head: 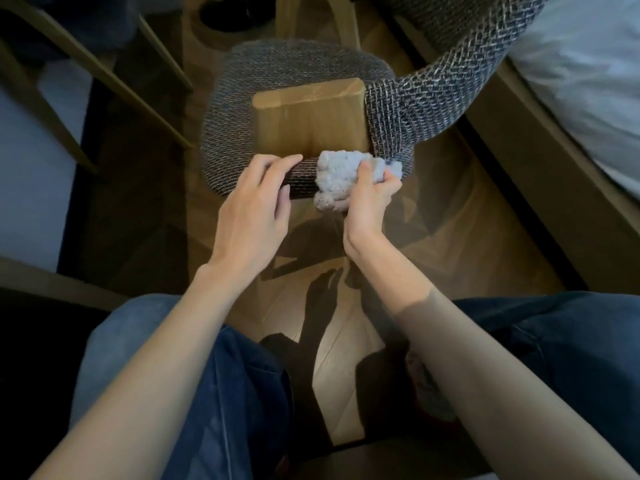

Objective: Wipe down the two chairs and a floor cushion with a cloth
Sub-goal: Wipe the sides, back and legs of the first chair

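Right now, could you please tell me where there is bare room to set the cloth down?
Bare floor lies between the near edge of the seat and the person's knees. The far seat, beyond the wooden post, is also free. The near edge is crowded: left hand, right hand and cloth.

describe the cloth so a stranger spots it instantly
Start at the central chair with the grey woven fabric seat. At its near edge, the right hand grips a crumpled pale bluish cloth. It is light and fluffy, unlike the dark tweed beside it.
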{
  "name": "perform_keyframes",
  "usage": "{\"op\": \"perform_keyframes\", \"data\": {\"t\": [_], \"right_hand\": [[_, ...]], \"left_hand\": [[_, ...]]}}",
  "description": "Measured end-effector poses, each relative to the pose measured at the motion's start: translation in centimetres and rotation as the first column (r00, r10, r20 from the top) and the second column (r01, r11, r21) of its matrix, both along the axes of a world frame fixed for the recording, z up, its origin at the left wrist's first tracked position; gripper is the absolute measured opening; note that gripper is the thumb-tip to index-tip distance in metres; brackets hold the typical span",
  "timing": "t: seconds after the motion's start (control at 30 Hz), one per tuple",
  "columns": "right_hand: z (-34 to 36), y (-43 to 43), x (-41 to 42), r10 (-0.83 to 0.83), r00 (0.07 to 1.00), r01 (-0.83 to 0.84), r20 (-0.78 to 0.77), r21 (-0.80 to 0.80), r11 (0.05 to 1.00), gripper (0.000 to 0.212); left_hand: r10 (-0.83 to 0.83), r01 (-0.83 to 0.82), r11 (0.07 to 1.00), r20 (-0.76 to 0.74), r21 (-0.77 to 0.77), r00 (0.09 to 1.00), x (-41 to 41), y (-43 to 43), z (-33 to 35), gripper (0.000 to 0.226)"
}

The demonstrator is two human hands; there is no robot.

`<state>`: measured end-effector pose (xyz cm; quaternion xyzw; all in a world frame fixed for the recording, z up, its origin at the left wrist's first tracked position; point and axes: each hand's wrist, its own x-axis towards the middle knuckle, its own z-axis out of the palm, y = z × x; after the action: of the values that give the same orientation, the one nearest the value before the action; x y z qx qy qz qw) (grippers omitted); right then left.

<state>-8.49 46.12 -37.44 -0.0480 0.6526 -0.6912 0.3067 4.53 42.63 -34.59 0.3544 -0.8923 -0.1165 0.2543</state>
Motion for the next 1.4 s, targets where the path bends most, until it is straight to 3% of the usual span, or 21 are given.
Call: {"op": "perform_keyframes", "data": {"t": [0.03, 0.1, 0.2, 0.27, 0.33, 0.43, 0.53, 0.63, 0.77, 0.83, 0.93, 1.07, 1.2, 1.27, 1.4], "right_hand": [[0.8, 0.2, 1.1, 0.056, 0.997, -0.056, -0.045, -0.003, 0.998, 0.033], [2.4, 0.6, 3.1, 0.124, 0.946, -0.141, -0.299, -0.035, 0.989, 0.027], [4.4, 0.8, 3.8, 0.073, 0.661, -0.148, -0.747, -0.034, 0.988, 0.025], [5.3, 0.3, 3.2, 0.156, 0.487, -0.179, -0.859, 0.077, 0.981, 0.031], [5.5, 0.0, 2.4, 0.323, 0.425, -0.292, -0.846, 0.210, 0.933, 0.043], [5.0, 0.2, 1.2, 0.446, 0.300, -0.402, -0.843, 0.313, 0.861, 0.054], [5.0, 0.2, 0.1, 0.390, 0.288, -0.410, -0.875, 0.255, 0.876, 0.052], [4.9, 0.2, -0.5, 0.263, 0.254, -0.316, -0.931, 0.177, 0.932, 0.043], [4.7, -0.4, -0.8, 0.163, 0.241, -0.235, -0.957, 0.105, 0.966, 0.034], [3.9, -0.8, -0.5, 0.121, 0.253, -0.201, -0.960, 0.070, 0.977, 0.030], [1.6, -1.2, 0.7, 0.137, 0.373, -0.171, -0.918, 0.076, 0.982, 0.027], [-2.3, -1.6, 2.3, 0.329, 0.481, -0.264, -0.813, 0.224, 0.938, 0.030], [-3.7, -1.9, 2.4, 0.538, 0.618, -0.379, -0.573, 0.382, 0.843, 0.039], [-3.0, -2.0, 2.4, 0.489, 0.725, -0.374, -0.486, 0.319, 0.871, 0.037], [-1.2, -1.6, 3.9, 0.250, 0.934, -0.253, -0.254, 0.023, 0.967, 0.038]], "left_hand": [[0.033, -0.029, 0.997, -0.062, 0.070, 0.997, 0.3, 0.0, 0.2, 0.038], [0.117, -0.045, 0.956, -0.239, 0.289, 0.964, 0.8, 0.0, 0.9, 0.034], [0.274, 0.101, 0.769, -0.467, 0.632, 0.841, 1.5, 0.1, 2.0, 0.031], [0.337, 0.226, 0.645, -0.538, 0.730, 0.773, 1.7, 0.0, 2.4, 0.034], [0.320, 0.252, 0.632, -0.543, 0.733, 0.776, 1.7, -0.1, 2.5, 0.041], [0.281, 0.156, 0.753, -0.526, 0.640, 0.803, 1.2, -0.5, 2.1, 0.063], [0.262, 0.085, 0.849, -0.556, 0.521, 0.789, 0.5, -1.2, 2.0, 0.062], [0.247, 0.006, 0.915, -0.572, 0.404, 0.782, -0.3, -1.7, 1.7, 0.053], [0.332, -0.091, 0.915, -0.603, 0.394, 0.725, -1.5, -2.1, 1.3, 0.042], [0.354, -0.141, 0.911, -0.557, 0.388, 0.752, -1.8, -2.7, 0.7, 0.036], [0.373, -0.178, 0.898, -0.484, 0.402, 0.792, -1.2, -3.5, -0.8, 0.030], [0.499, -0.265, 0.761, -0.272, 0.592, 0.823, -0.2, -4.7, -3.2, 0.032], [0.556, -0.330, 0.632, -0.114, 0.701, 0.823, 0.5, -4.6, -4.4, 0.031], [0.524, -0.280, 0.688, -0.192, 0.670, 0.830, 0.8, -4.2, -3.4, 0.028], [0.357, -0.112, 0.902, -0.575, 0.417, 0.737, 1.4, -3.4, 0.1, 0.031]]}}
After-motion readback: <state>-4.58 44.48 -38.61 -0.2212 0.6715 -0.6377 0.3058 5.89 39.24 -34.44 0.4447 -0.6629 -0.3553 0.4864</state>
